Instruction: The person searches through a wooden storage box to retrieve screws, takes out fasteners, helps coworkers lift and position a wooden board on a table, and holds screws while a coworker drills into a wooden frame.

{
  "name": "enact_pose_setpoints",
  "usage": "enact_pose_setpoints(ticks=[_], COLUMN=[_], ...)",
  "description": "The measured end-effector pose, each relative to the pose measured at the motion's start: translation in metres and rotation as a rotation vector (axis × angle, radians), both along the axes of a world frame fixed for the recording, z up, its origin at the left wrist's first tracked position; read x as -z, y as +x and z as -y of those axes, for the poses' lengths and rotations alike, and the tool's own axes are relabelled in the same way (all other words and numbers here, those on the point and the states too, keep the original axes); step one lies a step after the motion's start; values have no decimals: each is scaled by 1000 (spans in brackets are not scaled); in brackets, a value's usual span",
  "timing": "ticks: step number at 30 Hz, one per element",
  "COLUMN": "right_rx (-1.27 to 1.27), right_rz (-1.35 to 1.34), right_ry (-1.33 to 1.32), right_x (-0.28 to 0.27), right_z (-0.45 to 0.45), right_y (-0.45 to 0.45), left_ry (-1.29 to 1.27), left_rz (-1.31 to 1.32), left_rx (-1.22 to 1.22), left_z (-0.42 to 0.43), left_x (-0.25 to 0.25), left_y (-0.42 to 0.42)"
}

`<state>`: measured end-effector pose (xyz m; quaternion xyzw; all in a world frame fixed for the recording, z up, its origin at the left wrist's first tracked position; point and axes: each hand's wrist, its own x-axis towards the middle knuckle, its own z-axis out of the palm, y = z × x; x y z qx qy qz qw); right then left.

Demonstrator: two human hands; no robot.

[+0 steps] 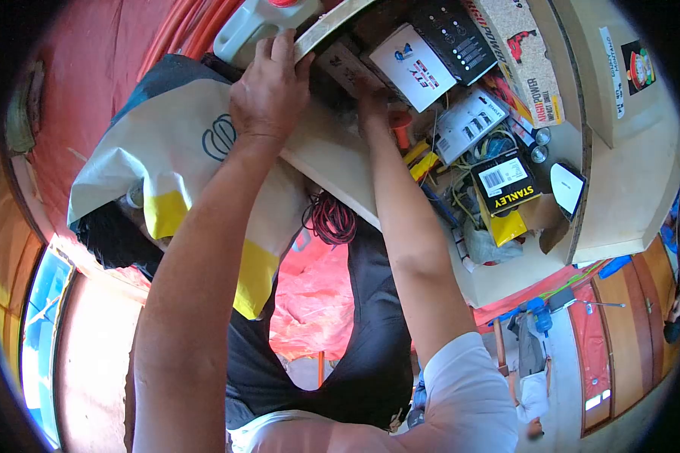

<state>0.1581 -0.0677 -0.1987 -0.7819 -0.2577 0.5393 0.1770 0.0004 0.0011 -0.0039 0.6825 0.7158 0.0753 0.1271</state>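
A large cardboard box full of tools and packages lies tilted in front of me. My left hand is closed over its upper left edge, fingers curled round the rim. Deep inside, my right hand reaches into shadow beside a small carton; its fingers are mostly hidden, so I cannot tell whether it grips that carton. Just right of this hand are an orange-red cylindrical piece and a white-faced box. A blister pack and a black-and-yellow Stanley box lie further right.
A white-and-yellow sack slumps left of the box, below a grey jug and red tubing. Red-and-black wire hangs under the box. An open flap extends right. Another person is in the background.
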Motion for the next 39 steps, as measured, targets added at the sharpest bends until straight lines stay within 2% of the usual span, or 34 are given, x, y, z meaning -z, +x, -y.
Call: enact_pose_setpoints(ticks=[2, 4, 6, 7, 10, 12, 16, 18, 20, 21, 23, 27, 31, 33, 36, 38, 39], right_rx=[-52, -255, -134, 92, 719, 518, 709, 743, 591, 510, 435, 514, 388, 181, -503, -650, -588], right_rz=[0, 70, -13, -121, -521, -675, -581, -598, -466, -374, -250, -346, -276, -169, -62, -14, 89], right_ry=[120, 6, -55, -65, -93, 113, 74, 162, 200, 223, 256, 216, 187, 123, -130, -71, 130], right_x=[10, 15, -6, -44, 125, 42, 63, 43, 102, 108, 105, 85, 67, 46, -44, -103, -123], right_z=[-3, -9, -19, -24, 7, 6, 10, 2, 16, 16, 8, -8, -13, -11, -10, -4, 1], right_y=[1, 10, -3, -14, 23, 8, 4, -2, 11, 13, 12, 10, 19, 20, 22, 28, 33], left_ry=[0, -8, 8, 13, 31, 15, 0, -3, 4, 12, 8, -17, -29, -35, -17, -21, -33], left_rz=[0, -19, -17, -12, 11, 14, 17, 17, 29, 38, 44, 30, 36, 37, 46, 54, 50], left_rx=[1, 3, 9, 11, 5, -5, -18, -19, -14, -11, -10, -16, -19, -19, -20, -23, -25], left_z=[-1, 0, 1, 2, 1, 0, 1, 1, 1, 1, 0, 0, 0, -1, 1, 1, 0], left_x=[-1, -3, -1, 1, 1, -1, -2, -2, -2, -1, -2, -3, -3, -6, -2, -3, -6], left_y=[1, 0, -2, -3, -3, -1, -2, -2, -1, -2, -1, -2, 0, 1, -2, -1, 0])
